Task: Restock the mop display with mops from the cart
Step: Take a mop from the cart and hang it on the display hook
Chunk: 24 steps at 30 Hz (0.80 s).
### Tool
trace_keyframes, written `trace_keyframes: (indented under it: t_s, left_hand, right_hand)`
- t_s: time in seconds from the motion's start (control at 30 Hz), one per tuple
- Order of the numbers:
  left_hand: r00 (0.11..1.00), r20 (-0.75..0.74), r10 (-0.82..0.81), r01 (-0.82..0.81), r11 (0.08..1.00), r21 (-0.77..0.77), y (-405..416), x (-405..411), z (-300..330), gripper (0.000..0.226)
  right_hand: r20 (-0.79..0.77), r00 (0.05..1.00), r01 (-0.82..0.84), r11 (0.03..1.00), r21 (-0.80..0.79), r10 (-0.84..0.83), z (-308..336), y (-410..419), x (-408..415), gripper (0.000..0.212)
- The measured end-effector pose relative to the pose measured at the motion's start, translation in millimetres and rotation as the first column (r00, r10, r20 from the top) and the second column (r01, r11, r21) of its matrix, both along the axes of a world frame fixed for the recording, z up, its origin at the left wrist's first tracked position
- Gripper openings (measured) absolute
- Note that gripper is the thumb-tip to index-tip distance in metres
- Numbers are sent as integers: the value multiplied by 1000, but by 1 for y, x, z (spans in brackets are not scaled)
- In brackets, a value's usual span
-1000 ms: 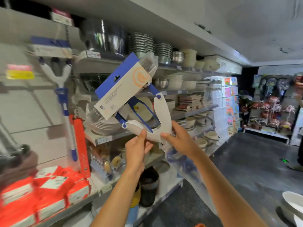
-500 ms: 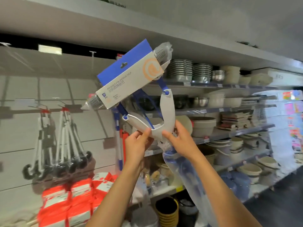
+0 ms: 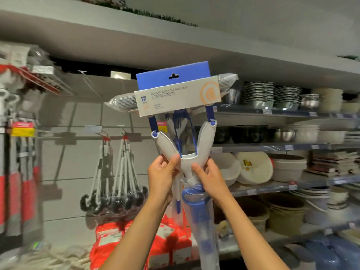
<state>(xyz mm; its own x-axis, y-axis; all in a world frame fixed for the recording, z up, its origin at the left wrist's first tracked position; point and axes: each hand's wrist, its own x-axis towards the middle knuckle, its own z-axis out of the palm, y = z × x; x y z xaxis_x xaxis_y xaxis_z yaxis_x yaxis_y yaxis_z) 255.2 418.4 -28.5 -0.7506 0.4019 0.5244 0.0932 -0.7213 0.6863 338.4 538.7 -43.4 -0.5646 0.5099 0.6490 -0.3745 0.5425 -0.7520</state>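
Observation:
I hold a sponge mop (image 3: 180,98) up high in front of the wall display, its head nearly level. Its card label is blue on top and white below, with a hang hole at the upper middle. My left hand (image 3: 162,173) grips the left arm of the white Y-shaped yoke (image 3: 185,152). On the yoke's right side, my right hand (image 3: 207,176) holds it near the neck. The plastic-wrapped blue handle (image 3: 200,217) hangs down between my forearms. A bare metal peg hook (image 3: 87,80) sticks out of the wall panel to the upper left of the mop.
Toilet brushes (image 3: 116,184) hang on hooks at the left. Red packets (image 3: 124,238) lie on the lower shelf. Another mop (image 3: 176,133) hangs behind the one I hold. Shelves to the right carry steel bowls (image 3: 272,94), basins (image 3: 255,168) and baskets (image 3: 284,211).
The mop head has swung from a steep tilt to nearly level and sits more centred. My view has turned left toward the wall panel with hooks. Both hands keep their grip on the yoke.

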Motion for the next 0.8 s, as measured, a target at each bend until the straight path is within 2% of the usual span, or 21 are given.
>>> trace_keyframes:
  t_s: [0.17, 0.3, 0.5, 0.7, 0.8]
  left_hand:
    - [996, -10, 92, -92, 995, -33, -23, -51, 3, 2]
    - [991, 6, 135, -135, 990, -51, -32, -90, 4, 6]
    - [994, 18, 110, -109, 992, -68, -42, -146, -6, 4]
    - [997, 40, 65, -60, 993, -104, -34, -181, -16, 7]
    - [998, 32, 53, -47, 988, -147, -25, -191, -20, 10]
  right_hand:
    - [32, 999, -37, 999, -33, 38, 0, -18, -54, 23]
    - [36, 999, -38, 999, -34, 39, 7, -29, -84, 15]
    - [-104, 994, 6, 993, -120, -18, 15, -40, -134, 15]
    - [-61, 996, 58, 986, -159, -68, 3, -32, -167, 12]
    - [-61, 994, 72, 977, -202, -86, -3, -21, -176, 19]
